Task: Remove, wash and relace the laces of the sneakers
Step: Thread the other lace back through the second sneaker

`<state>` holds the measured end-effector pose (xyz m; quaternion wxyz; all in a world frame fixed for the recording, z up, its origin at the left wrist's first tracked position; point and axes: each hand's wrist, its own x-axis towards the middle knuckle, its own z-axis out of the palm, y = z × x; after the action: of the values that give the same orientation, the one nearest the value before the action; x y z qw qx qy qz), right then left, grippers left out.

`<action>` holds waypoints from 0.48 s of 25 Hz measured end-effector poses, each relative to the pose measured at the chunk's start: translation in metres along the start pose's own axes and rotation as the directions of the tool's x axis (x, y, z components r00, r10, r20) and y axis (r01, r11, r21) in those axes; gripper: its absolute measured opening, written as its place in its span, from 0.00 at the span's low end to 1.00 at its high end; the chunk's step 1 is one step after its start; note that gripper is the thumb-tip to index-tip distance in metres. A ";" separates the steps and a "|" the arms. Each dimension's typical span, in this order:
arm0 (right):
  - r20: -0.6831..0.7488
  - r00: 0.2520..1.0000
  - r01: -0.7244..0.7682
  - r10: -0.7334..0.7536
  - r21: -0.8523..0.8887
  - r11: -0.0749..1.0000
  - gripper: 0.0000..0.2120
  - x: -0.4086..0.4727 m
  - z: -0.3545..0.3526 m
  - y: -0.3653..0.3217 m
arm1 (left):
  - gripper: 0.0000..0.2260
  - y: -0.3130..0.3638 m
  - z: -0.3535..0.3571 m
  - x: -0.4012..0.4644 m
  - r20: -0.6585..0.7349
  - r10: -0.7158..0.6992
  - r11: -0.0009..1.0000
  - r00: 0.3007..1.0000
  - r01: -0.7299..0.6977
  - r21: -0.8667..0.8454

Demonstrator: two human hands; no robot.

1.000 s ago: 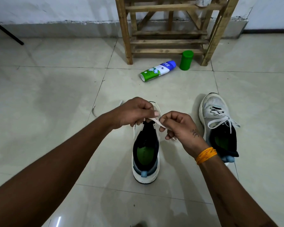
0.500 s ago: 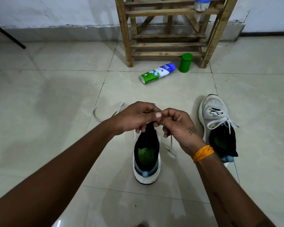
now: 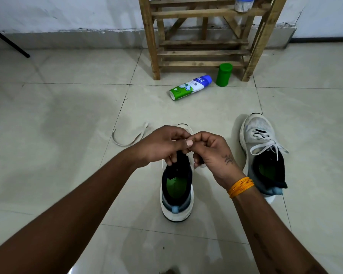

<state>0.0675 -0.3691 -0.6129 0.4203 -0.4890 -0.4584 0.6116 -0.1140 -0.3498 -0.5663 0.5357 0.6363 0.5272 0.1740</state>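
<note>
Two hands meeting over the front of the near sneaker [image 3: 176,191], fingertips touching above its tongue. Left hand [image 3: 162,144] curled, fingers bent down toward the black tongue, thumb pressed against the right thumb; right hand [image 3: 210,150] likewise curled, thumbnail up, an orange thread band [image 3: 241,186] round the wrist. Pinching something small between them, most likely the lace, though the pinched spot itself hidden by the fingers, so impossible to say for certain what sits in the grip. Near sneaker directly below both hands, heel toward the camera, toe covered by the knuckles, green insole and blue heel tab in plain view, standing flat on the tiled floor [image 3: 57,135]. A loose end of white lace [image 3: 127,138] lying in a curve on the tiles just left of the left hand, apart from the fingers, its far end running out of sight behind the wrist. Second sneaker [image 3: 262,153] to the right of the right hand, near but not touching, white laces tied in a bow across its top. Farther off, a spray can [image 3: 190,87] on its side, blue cap toward an upright green container [image 3: 223,74] beside it, both at the foot of a wooden rack [image 3: 202,44] against the wall. A blue-lidded jar [image 3: 242,3] on a slat of the rack.
</note>
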 end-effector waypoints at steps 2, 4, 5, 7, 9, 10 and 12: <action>-0.009 1.000 -0.018 0.018 0.005 1.000 0.03 0.000 -0.001 0.002 | 0.06 -0.009 -0.011 0.004 -0.109 -0.034 0.997 0.994 0.040 0.058; -0.018 0.999 -0.033 0.033 0.009 0.999 0.03 -0.001 -0.004 0.005 | 0.07 -0.023 -0.035 0.008 -0.325 -0.100 0.942 0.941 0.195 0.275; -0.020 0.999 -0.039 0.039 0.005 0.999 0.04 -0.001 -0.006 0.006 | 0.08 -0.031 -0.045 0.009 -0.431 -0.100 0.833 0.897 0.312 0.456; -0.028 0.998 -0.050 0.050 0.015 0.999 0.04 -0.001 -0.006 0.008 | 0.08 -0.036 -0.049 0.009 -0.535 -0.030 0.654 0.844 0.421 0.628; -0.015 0.998 -0.057 0.058 0.019 0.998 0.04 -0.001 -0.001 0.008 | 0.07 -0.027 -0.035 0.009 -0.431 -0.030 0.823 0.902 0.266 0.501; 0.001 0.998 -0.057 0.057 0.016 0.998 0.04 -0.002 0.003 0.007 | 0.08 -0.019 -0.024 0.009 -0.310 -0.059 0.926 0.949 0.168 0.338; 0.025 0.998 -0.051 0.051 0.007 0.999 0.04 -0.001 0.008 0.006 | 0.09 -0.005 -0.008 0.006 -0.070 -0.092 0.985 0.993 0.101 0.142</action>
<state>0.0592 -0.3730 -0.6176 0.4007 -0.4912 -0.4486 0.6300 -0.1205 -0.3409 -0.5695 0.4788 0.6414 0.5854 0.1288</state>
